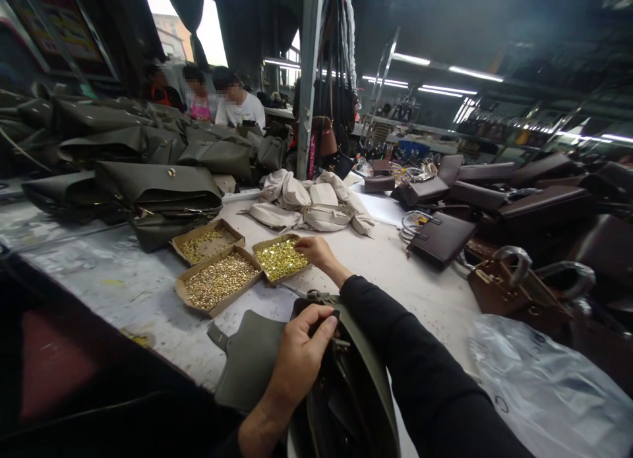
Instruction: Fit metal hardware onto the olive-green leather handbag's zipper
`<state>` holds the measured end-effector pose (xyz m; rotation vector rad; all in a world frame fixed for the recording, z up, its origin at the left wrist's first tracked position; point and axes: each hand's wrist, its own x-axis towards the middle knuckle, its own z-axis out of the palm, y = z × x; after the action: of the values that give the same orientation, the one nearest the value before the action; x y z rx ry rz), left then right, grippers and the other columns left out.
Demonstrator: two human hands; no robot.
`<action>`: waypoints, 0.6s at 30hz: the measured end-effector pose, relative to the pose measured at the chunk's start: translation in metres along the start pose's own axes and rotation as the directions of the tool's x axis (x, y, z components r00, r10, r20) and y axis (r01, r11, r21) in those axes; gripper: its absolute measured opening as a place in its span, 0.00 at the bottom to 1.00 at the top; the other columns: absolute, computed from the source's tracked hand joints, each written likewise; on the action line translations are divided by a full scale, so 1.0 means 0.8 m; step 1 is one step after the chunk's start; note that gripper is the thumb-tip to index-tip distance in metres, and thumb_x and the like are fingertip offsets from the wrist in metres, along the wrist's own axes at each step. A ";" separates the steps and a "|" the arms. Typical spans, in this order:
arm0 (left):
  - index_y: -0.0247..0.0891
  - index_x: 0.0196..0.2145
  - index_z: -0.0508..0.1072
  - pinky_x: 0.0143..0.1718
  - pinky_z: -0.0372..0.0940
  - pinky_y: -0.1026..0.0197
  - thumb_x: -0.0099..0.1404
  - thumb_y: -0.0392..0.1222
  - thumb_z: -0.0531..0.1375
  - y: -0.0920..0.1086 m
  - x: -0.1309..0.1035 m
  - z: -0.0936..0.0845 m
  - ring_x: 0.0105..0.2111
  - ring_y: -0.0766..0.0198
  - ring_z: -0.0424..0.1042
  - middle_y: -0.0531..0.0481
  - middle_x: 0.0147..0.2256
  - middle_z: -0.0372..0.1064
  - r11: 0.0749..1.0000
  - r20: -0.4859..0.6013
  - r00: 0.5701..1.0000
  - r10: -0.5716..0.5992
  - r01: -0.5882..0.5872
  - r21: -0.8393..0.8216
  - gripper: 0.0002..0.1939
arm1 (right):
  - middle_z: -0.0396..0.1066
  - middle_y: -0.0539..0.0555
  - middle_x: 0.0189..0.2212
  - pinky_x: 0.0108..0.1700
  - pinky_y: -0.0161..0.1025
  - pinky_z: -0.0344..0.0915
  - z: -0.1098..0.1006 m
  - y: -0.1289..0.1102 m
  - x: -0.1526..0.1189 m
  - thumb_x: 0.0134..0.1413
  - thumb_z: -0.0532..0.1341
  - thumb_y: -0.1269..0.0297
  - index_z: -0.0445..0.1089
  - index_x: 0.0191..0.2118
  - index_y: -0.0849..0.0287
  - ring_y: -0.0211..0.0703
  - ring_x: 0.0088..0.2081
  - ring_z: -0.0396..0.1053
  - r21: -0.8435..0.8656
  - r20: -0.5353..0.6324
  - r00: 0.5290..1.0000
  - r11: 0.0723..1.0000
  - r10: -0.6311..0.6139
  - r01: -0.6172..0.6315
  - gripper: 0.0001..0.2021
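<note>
An olive-grey handbag [366, 366] lies opened at the front of the table, its flap [252, 359] spread to the left. My left hand [301, 352] pinches the bag's upper edge, thumb against fingers. Stretched forward, my right hand [316, 250] is at the right rim of a cardboard tray of shiny gold metal pieces [281, 259]. Its fingertips are drawn together over those pieces; whatever they hold is too small to make out. Beside it stand a tray of rounder gold studs [217, 283] and a third, partly filled cardboard tray [210, 240].
Olive bags [158, 191] pile up at the left and back. Beige pouches [316, 204] lie mid-table near a metal post [309, 82]. Dark brown bags [442, 237] crowd the right, with a clear plastic bag [548, 385] in front. Several people [242, 109] sit at the back.
</note>
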<state>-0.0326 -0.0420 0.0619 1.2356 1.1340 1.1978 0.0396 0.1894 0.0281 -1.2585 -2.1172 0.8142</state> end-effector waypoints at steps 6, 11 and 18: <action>0.36 0.41 0.78 0.40 0.68 0.61 0.65 0.47 0.62 0.003 0.004 0.012 0.35 0.60 0.74 0.49 0.34 0.77 1.000 0.004 1.000 -0.027 0.027 0.011 0.12 | 0.78 0.51 0.32 0.40 0.38 0.70 -0.062 -0.070 -0.055 0.57 0.67 0.61 0.78 0.39 0.61 0.39 0.33 0.73 0.358 -0.140 0.990 0.930 -0.028 0.077 0.09; 0.36 0.39 0.79 0.41 0.67 0.60 0.65 0.46 0.61 0.014 0.005 0.028 0.37 0.59 0.74 0.49 0.34 0.78 0.996 0.061 0.998 0.018 -0.023 0.085 0.12 | 0.77 0.49 0.33 0.41 0.35 0.70 -0.123 -0.137 -0.202 0.54 0.71 0.63 0.79 0.36 0.56 0.38 0.36 0.73 0.640 -0.235 0.955 0.711 -0.180 0.292 0.05; 0.37 0.39 0.80 0.44 0.67 0.61 0.65 0.45 0.62 0.024 0.006 0.059 0.39 0.59 0.74 0.49 0.37 0.78 0.982 0.165 0.984 0.069 -0.096 0.162 0.10 | 0.77 0.50 0.33 0.39 0.34 0.69 -0.123 -0.097 -0.337 0.60 0.66 0.70 0.79 0.39 0.55 0.39 0.35 0.74 0.362 -0.396 0.917 0.910 -0.046 0.201 0.04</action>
<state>0.0144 -0.0406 0.0828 1.4931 1.0915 1.0595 0.1772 -0.0601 0.1119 -0.9585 -1.6026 0.8149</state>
